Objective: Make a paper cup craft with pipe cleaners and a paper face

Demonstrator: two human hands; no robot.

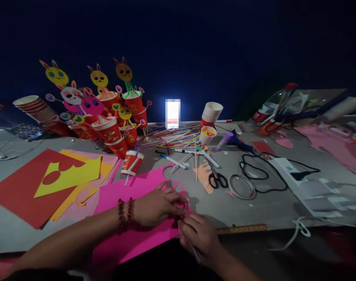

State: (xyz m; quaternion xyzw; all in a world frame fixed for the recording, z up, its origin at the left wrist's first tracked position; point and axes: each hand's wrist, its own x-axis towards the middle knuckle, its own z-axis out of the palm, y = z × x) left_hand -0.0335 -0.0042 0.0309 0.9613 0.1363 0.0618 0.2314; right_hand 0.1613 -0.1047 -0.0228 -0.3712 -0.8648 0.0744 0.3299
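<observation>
A bright pink sheet of paper lies at the table's front edge under my hands. My left hand, with bead bracelets at the wrist, rests on it. Its thumb and fingers close around a small, round, clear-looking thing, partly hidden, on the sheet's right part. Right beside it, my right hand pinches a thin pen, whose pale shaft sticks out below the fist. The pen's tip is hidden by the fingers. Behind my left hand the sheet has a rounded cut-out.
Red paper cups with rabbit-face figures stand at back left. A tipped cup, markers, black-handled scissors and a tape roll lie nearer. Coloured sheets spread left; a power strip and cables lie right.
</observation>
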